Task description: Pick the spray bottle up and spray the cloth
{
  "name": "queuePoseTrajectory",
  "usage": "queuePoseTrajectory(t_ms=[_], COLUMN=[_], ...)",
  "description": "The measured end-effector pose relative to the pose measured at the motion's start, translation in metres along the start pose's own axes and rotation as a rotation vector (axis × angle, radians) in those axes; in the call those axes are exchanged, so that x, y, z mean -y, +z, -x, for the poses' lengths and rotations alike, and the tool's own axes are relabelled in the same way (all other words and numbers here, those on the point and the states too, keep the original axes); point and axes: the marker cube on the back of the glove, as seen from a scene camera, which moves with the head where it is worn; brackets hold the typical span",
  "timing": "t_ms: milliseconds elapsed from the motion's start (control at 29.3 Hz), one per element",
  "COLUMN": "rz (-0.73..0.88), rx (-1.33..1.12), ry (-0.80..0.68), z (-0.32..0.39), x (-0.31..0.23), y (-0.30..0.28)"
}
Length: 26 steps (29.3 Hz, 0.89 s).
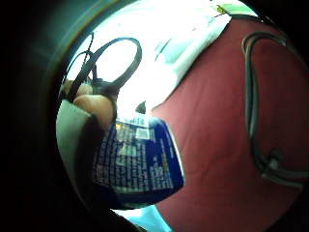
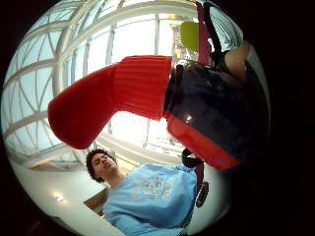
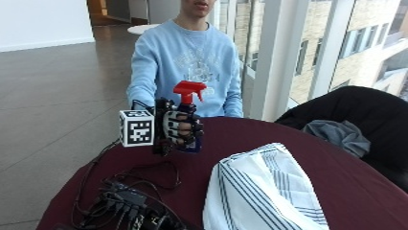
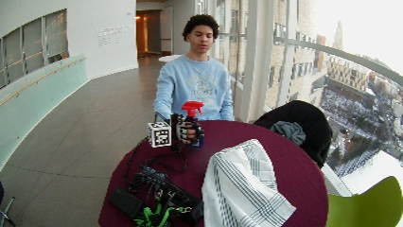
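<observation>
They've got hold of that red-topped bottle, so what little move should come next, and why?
Probably turn the blue spray bottle with the red trigger top toward the white striped cloth: the gloved right hand already grips it upright, the cloth off to one side.

office atrium | tall windows (image 4: 296, 56) | round table (image 4: 296, 161) | corridor
</observation>
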Motion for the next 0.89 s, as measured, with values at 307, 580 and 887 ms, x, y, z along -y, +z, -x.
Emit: queuePoseTrajectory(t_ms=[307, 580, 887], rz=[-0.051, 0.03, 0.107], rx=[-0.322, -0.584, -0.78], ry=[0.157, 0.305, 0.437], z=[0.057, 0.071, 0.059], x=[0.057, 0.093, 0.121], y=[-0.039, -0.055, -0.061])
